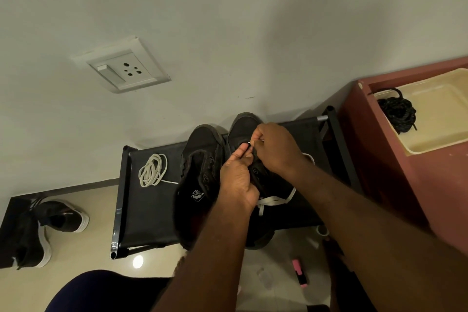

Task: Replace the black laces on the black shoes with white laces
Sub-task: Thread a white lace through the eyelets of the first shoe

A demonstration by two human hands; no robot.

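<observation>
Two black shoes stand side by side on a black rack [147, 213]. The left shoe [197, 180] has no lace. My left hand [236, 177] grips the eyelet flap of the right shoe [244, 123]. My right hand [276, 148] pinches the tip of a white lace [274, 201] just above that flap. The rest of this lace trails loosely over the rack to the right of the shoe. A second white lace [152, 170] lies coiled on the rack's left part. Removed black laces [397, 111] sit bundled in a cream tray [440, 119].
The tray rests on a dark red cabinet [379, 159] right of the rack. Another pair of black shoes with white soles [45, 225] lies on the floor at left. A pink marker [300, 272] lies on the floor below. A wall socket [126, 69] is behind.
</observation>
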